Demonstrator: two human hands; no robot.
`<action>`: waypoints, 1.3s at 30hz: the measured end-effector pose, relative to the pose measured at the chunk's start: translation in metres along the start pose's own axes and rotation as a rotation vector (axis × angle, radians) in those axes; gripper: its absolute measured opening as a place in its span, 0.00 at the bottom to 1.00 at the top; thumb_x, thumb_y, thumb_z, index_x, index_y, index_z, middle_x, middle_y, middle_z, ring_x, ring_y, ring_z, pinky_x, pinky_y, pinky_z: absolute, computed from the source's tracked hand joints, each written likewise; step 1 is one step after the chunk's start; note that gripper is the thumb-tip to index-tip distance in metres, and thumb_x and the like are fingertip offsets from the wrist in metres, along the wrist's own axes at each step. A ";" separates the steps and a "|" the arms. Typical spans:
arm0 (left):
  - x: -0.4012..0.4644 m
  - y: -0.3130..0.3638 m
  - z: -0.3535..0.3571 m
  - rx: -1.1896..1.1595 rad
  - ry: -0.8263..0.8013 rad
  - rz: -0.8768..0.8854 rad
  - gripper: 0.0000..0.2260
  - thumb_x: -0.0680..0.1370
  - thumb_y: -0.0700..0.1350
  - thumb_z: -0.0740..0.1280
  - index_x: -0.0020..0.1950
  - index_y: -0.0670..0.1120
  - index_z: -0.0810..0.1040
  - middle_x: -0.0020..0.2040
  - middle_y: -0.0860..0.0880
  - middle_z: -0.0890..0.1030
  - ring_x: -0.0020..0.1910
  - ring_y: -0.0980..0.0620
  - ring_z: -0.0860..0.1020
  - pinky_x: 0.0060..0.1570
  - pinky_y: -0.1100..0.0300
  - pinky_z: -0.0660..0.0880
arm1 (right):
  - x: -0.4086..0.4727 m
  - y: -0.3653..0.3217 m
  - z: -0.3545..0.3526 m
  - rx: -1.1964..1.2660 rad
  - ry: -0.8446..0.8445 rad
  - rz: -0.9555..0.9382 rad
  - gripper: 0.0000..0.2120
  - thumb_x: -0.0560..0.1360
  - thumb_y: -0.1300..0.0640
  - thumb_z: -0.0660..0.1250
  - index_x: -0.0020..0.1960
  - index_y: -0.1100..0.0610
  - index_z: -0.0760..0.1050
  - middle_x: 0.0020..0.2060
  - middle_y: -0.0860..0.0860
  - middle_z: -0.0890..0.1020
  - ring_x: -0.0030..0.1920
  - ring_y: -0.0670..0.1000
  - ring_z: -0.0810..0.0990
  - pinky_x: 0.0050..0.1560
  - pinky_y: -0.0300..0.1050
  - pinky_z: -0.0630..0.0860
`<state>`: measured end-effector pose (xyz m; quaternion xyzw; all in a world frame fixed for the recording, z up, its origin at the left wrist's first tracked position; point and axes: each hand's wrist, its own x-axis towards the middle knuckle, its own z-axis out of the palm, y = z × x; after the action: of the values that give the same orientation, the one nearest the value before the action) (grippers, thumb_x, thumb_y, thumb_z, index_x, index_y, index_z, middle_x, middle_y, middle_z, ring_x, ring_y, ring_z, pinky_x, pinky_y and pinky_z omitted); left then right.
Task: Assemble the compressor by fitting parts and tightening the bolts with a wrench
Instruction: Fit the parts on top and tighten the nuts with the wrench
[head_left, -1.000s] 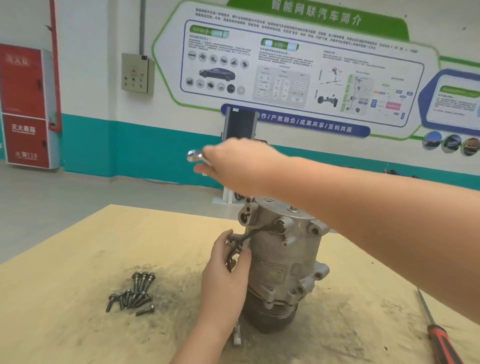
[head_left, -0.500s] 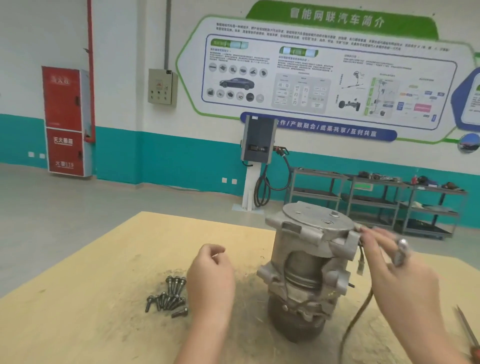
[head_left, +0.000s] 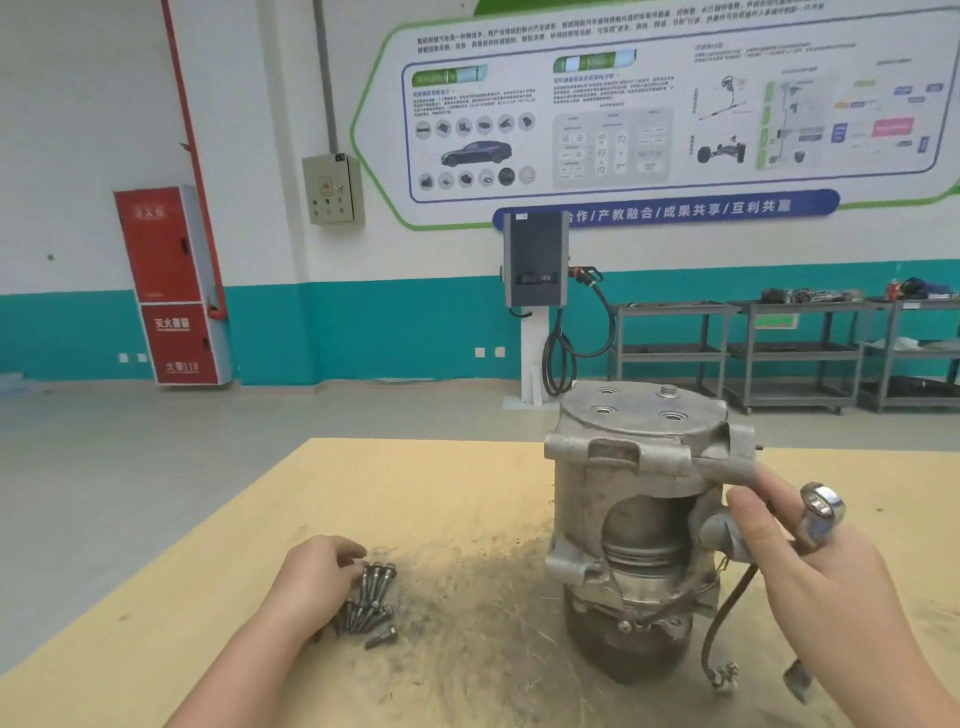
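The right hand (head_left: 831, 577) is gripping a wrench (head_left: 821, 512), with the ring end sticking up between the fingers, while its index finger and thumb are reaching to the compressor (head_left: 644, 519) and touching the lug under its top flange. The wrench's other end is showing below the hand, near the table. The left hand (head_left: 317, 582) is lying over the pile of bolts (head_left: 371, 603), fingers curled down onto the heads; whether it is already pinching one I cannot tell.

The compressor is standing upright on the table (head_left: 260, 571), right of centre, pulley end down, its flat top plate showing threaded holes. A black cable (head_left: 719, 623) is hanging from its right side, with the connector lying on the table. The bolts are lying left of the compressor, well apart from it, on dirty, scuffed wood.

Behind the table, a charger (head_left: 535, 265) is standing against the wall, with metal shelves (head_left: 779, 348) to the right.
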<state>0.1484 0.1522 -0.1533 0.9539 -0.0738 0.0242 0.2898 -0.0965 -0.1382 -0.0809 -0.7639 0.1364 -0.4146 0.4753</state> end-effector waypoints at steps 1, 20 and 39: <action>0.000 0.000 0.001 -0.024 0.003 0.017 0.11 0.80 0.41 0.66 0.61 0.47 0.81 0.57 0.47 0.81 0.47 0.53 0.75 0.46 0.63 0.67 | 0.000 0.001 -0.001 0.009 -0.014 0.000 0.29 0.66 0.34 0.58 0.63 0.43 0.78 0.32 0.43 0.84 0.19 0.42 0.67 0.21 0.28 0.62; -0.067 0.140 -0.061 -0.816 0.334 0.459 0.05 0.78 0.38 0.68 0.45 0.46 0.81 0.39 0.52 0.85 0.37 0.57 0.84 0.38 0.67 0.78 | 0.007 0.029 0.006 0.082 -0.042 -0.017 0.24 0.67 0.34 0.61 0.60 0.39 0.78 0.35 0.43 0.84 0.43 0.65 0.79 0.33 0.38 0.70; -0.099 0.267 -0.046 -0.497 0.138 0.789 0.07 0.74 0.45 0.74 0.37 0.54 0.81 0.38 0.56 0.83 0.40 0.58 0.82 0.42 0.72 0.74 | 0.010 0.032 0.006 0.197 -0.078 -0.004 0.26 0.68 0.37 0.64 0.64 0.41 0.76 0.36 0.44 0.85 0.43 0.59 0.82 0.51 0.56 0.79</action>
<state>0.0092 -0.0288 0.0229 0.7509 -0.4151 0.1773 0.4821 -0.0796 -0.1566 -0.1041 -0.7294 0.0749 -0.3968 0.5523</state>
